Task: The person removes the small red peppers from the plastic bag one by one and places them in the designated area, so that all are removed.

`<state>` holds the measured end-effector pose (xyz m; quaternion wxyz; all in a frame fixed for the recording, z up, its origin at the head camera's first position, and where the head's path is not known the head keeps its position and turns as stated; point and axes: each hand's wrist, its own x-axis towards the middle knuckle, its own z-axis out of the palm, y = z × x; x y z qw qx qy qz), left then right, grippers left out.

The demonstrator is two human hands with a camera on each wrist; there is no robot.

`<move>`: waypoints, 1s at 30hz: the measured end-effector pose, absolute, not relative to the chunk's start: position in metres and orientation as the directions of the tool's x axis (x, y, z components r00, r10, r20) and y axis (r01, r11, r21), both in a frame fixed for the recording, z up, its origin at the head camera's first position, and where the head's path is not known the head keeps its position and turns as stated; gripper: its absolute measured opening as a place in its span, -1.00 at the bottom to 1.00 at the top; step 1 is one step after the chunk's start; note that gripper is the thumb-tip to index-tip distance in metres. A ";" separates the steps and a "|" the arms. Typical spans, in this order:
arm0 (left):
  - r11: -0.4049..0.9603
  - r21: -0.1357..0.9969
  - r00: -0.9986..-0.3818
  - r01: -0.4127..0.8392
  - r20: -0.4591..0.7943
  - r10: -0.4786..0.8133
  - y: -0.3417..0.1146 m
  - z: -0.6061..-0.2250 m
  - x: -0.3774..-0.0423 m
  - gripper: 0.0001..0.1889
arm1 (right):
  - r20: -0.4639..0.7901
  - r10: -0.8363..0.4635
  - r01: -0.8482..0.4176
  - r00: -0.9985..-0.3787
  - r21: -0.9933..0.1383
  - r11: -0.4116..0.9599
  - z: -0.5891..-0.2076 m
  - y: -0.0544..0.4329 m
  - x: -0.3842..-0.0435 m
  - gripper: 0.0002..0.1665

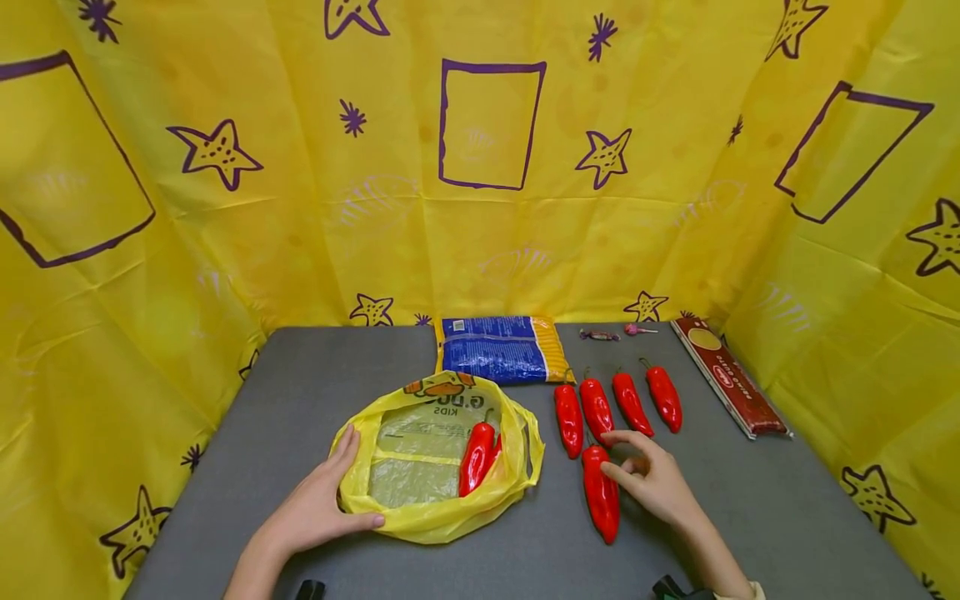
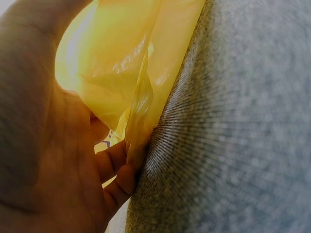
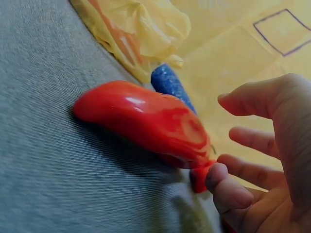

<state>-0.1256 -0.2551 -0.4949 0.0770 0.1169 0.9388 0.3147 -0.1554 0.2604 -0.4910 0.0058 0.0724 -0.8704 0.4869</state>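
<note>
A yellow plastic bag (image 1: 442, 523) lies with its mouth spread wide, two red peppers (image 1: 477, 460) visible inside at its right. My left hand (image 1: 322, 504) holds the bag's left side, fingers along the outside and thumb at the front rim. In the left wrist view, the fingers (image 2: 115, 160) meet folds of the yellow plastic close to the table. Over the stem end of the nearest red pepper (image 1: 602, 500) hovers my right hand (image 1: 651, 479), thumb and fingers parted. The right wrist view shows that pepper (image 3: 141, 119) lying on the table, with the fingertips near its stem end.
Behind the nearest pepper, several more red peppers (image 1: 630, 404) lie in a row. A blue and yellow packet (image 1: 495, 350) sits at the back, with a wrapped candy (image 1: 599, 335) and a lollipop (image 1: 640, 329) beside it. Toward the right edge lies a long red package (image 1: 727, 375). Yellow cloth walls surround the grey table (image 1: 315, 375).
</note>
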 end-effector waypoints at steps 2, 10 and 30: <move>0.777 0.603 -0.960 0.181 -0.062 0.272 -0.255 -0.494 -0.126 0.42 | 0.114 -0.136 -0.169 -0.984 -0.836 0.522 -0.488 0.261 -0.158 -0.48; 0.782 0.598 -0.961 0.176 -0.068 0.269 -0.255 -0.494 -0.126 0.42 | 0.255 -0.218 -0.335 -0.942 -0.762 0.555 -0.471 0.253 -0.182 -0.52; 0.785 0.597 -0.965 0.167 -0.066 0.255 -0.255 -0.496 -0.125 0.44 | 0.157 -0.309 -0.290 -0.938 -0.843 0.452 -0.423 0.133 -0.234 -0.48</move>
